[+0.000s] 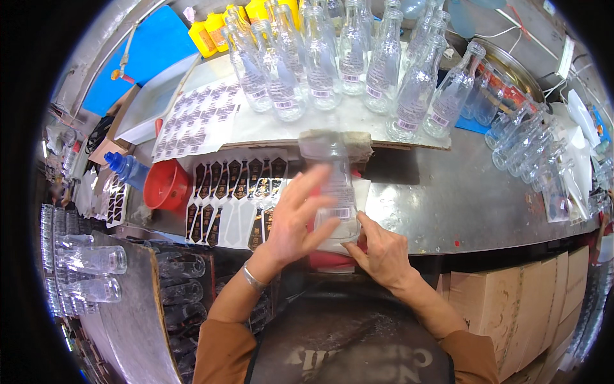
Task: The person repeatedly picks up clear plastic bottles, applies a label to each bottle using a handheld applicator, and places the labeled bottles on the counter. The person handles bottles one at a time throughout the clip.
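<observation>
A clear glass bottle (339, 181) with a printed label lies in front of me on the work surface, its far end blurred against a folded cloth pad (358, 144). My right hand (384, 253) grips the bottle's near end between thumb and fingers. Over the bottle's left side hovers my left hand (300, 214), fingers spread and slightly smeared by motion; whether they touch the glass I cannot tell. Left of it lies a sheet of black tie-shaped labels (220, 179), some spots bare. Something red shows partly beneath the bottle.
Several upright labelled bottles (320, 77) fill the raised white shelf, beside a sheet of clear labels (198, 121). A red bowl (167, 185) and a blue-capped bottle (131, 169) stand left. More bottles (524, 147) lie at right. Cardboard boxes (499, 307) stand below the metal table (441, 205).
</observation>
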The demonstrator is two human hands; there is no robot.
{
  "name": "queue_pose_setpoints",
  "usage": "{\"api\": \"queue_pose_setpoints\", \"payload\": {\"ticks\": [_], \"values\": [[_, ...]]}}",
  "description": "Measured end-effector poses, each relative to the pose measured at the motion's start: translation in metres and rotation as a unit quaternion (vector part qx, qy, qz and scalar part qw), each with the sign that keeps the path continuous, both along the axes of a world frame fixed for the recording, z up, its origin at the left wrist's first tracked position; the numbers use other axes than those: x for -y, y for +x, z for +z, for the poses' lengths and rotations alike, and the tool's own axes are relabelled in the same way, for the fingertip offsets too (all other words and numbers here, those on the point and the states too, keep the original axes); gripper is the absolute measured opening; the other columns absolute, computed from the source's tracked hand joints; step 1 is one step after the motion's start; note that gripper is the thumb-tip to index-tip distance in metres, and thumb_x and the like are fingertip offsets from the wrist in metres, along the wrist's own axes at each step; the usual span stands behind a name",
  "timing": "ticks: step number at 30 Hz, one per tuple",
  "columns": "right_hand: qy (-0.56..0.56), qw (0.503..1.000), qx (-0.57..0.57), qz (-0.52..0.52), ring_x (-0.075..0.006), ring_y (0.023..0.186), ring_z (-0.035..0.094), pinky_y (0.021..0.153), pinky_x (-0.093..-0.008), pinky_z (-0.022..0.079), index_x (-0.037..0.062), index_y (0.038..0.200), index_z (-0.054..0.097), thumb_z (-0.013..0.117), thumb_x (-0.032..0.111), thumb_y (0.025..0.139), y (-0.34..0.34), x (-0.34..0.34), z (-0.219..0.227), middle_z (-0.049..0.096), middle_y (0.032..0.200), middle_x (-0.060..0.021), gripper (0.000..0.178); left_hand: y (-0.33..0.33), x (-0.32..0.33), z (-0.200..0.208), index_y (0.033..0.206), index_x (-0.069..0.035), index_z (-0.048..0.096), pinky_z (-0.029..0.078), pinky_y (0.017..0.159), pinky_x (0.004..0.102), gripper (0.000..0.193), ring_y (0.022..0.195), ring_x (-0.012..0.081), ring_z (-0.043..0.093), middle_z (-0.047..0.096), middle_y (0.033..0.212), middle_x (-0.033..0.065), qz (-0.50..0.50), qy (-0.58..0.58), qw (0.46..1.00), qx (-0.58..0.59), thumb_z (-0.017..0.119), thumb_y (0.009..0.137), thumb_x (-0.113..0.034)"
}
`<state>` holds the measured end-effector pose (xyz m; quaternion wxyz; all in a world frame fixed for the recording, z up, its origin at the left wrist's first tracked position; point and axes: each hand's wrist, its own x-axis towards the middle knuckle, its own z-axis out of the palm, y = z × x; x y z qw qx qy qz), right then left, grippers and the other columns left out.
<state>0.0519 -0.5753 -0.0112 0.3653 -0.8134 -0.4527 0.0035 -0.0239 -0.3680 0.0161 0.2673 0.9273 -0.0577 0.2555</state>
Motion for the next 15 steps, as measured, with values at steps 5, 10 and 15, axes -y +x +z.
{"api": "queue_pose_setpoints", "payload": {"ticks": [5, 10, 15], "values": [[0.036, 0.993, -0.102, 0.035, -0.0196, 0.054, 0.059, 0.054, -0.0337, 0.048, -0.0016, 0.127, 0.061, 0.080, 0.018, 0.083, 0.021, 0.013, 0.003, 0.071, 0.082, -0.0088, 0.051, 0.009, -0.003, -0.015, 0.140, -0.012, 0.060, 0.032, 0.116, 0.0507, 0.064, 0.144, 0.0420, 0.038, 0.033, 0.160, 0.0240, 0.034, -0.015, 0.999, -0.034, 0.080, 0.081, -0.026], [0.080, 0.950, -0.300, 0.000, -0.0058, 0.058, 0.053, 0.054, -0.0236, 0.045, -0.0029, 0.124, 0.064, 0.069, 0.021, 0.095, 0.054, -0.002, 0.010, 0.073, 0.096, -0.0069, 0.038, 0.012, 0.004, -0.012, 0.142, -0.010, 0.057, 0.032, 0.118, 0.0479, 0.064, 0.146, 0.0395, 0.037, 0.034, 0.160, 0.0228, 0.046, -0.088, 0.994, -0.048, 0.078, 0.084, -0.023], [0.081, 0.909, -0.405, 0.058, -0.0098, 0.070, 0.062, 0.063, -0.0247, 0.051, -0.0088, 0.131, 0.057, 0.065, 0.033, 0.099, 0.073, -0.024, -0.007, 0.069, 0.116, -0.0155, 0.053, 0.002, 0.002, -0.018, 0.143, -0.007, 0.057, 0.036, 0.116, 0.0433, 0.050, 0.144, 0.0321, 0.041, 0.039, 0.158, 0.0195, 0.051, -0.234, 0.969, -0.057, 0.065, 0.095, -0.012]]}}
